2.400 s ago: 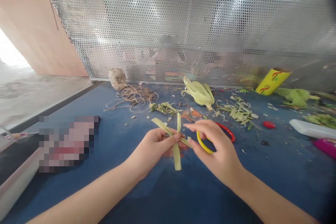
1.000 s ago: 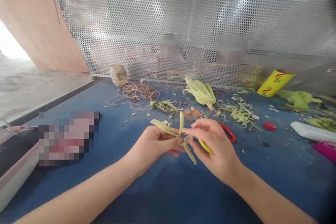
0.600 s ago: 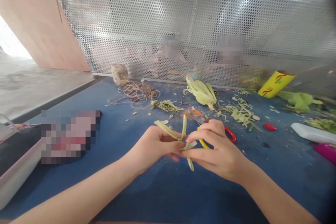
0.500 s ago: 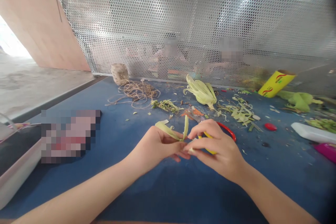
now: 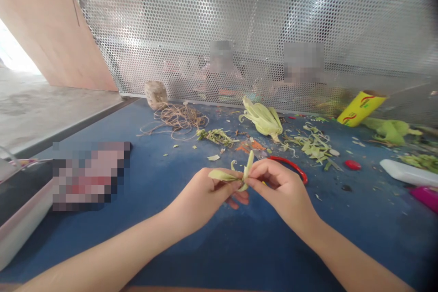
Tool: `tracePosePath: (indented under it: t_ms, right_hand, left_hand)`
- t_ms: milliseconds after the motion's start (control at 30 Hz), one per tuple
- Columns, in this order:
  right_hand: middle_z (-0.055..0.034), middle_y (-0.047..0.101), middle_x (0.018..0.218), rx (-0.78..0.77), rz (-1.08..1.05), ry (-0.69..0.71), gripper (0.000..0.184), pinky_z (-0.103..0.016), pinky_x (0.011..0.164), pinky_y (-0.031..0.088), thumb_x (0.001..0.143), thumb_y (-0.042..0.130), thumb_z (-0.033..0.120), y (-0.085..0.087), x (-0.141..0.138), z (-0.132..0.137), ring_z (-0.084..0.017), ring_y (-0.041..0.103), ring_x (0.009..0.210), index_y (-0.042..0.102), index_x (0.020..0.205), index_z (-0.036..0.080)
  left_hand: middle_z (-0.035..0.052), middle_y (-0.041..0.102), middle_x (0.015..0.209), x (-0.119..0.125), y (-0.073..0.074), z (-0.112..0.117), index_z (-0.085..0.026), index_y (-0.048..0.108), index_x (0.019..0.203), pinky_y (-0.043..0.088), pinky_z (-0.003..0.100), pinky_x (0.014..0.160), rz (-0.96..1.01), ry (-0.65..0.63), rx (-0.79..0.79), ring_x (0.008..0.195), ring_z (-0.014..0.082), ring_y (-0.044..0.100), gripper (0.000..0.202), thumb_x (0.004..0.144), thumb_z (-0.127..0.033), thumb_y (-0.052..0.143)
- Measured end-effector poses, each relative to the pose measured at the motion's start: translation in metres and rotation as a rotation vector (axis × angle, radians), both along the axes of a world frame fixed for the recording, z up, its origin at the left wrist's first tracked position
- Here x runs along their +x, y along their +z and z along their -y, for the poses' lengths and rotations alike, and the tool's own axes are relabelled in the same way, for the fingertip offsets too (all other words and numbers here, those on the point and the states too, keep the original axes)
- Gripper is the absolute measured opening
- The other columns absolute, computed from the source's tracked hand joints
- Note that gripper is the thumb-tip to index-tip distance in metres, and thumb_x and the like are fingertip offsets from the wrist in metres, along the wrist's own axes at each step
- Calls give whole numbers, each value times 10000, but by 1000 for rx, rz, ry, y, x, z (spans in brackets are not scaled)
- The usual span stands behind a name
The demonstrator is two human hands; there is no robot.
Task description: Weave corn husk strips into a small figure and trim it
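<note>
Pale green corn husk strips (image 5: 221,175) are pinched between the thumb and fingers of my left hand (image 5: 203,196), in the middle of the view above the blue table. They fan out in a small knot or bow shape, one strip upright and one pointing left. My right hand (image 5: 282,189) meets the left one, its thumb and forefinger closed on the right side of the same strips. Behind my right hand lie scissors, their red handle (image 5: 294,165) showing and the rest mostly hidden. A loose husk scrap (image 5: 213,158) lies just beyond the fingers.
Farther back are a husk-covered ear of corn (image 5: 262,118), tangled twine (image 5: 181,118), husk shreds (image 5: 313,143) and a yellow roll (image 5: 361,108). A white object (image 5: 407,172) lies right. A tray (image 5: 27,223) stands left, near a blurred-out item. Perforated metal mesh (image 5: 191,23) borders the back.
My right fingers have closed in on the strips, which have shifted slightly right, the upright one leaning more. A husk scrap beside the left hand now shows separately on the table.
</note>
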State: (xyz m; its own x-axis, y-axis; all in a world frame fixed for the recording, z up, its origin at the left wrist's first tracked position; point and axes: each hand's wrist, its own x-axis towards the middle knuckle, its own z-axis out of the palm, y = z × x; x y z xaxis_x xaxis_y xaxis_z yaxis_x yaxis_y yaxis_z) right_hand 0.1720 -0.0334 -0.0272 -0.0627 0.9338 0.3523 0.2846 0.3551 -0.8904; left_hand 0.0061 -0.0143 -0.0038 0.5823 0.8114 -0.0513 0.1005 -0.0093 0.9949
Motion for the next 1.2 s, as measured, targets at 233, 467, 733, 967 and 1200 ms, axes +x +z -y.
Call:
tracePosePath:
  t_ms: [233,467,733,967,1200]
  right_hand:
    - [55,495,608,-185,-154,27,230,-211,507,375,688,667,248,2,-2,-1,-88,471,541,443,713,204]
    - [56,511,642,-249,-237,132,356,-204,512,401,655,701,306,4,0,-2,-86,483,548,441,882,221]
    - [45,457,569,79,165,-20,149,-214,444,371,703,645,239,5,1,6,-93,428,488,501,697,204]
    - [2,558,657,429,294,-61,63,-216,476,432,775,572,150,5,1,8,-110,519,555,560,747,206]
    - [-47,620,810,634,440,51,219,-240,647,501,820,501,89,6,3,11,-134,603,715,625,948,217]
  left_hand:
    - [-4,597,691,-2,7,3,-133,625,765,447,159,490,-115,-10,99,500,63,503,165,828,-183,481]
    - [-5,567,661,-5,10,3,-136,613,724,419,167,456,-88,-93,87,481,65,476,258,839,-317,469]
    - [9,615,585,0,5,3,-123,621,665,412,184,408,-45,20,-44,406,72,480,285,789,-361,526]
    - [23,622,566,1,0,2,-103,620,678,387,175,407,1,-13,-151,396,61,460,298,791,-362,527]
    - [-5,583,545,2,2,2,-117,579,640,379,180,402,-23,-46,-170,386,58,451,232,786,-284,509]
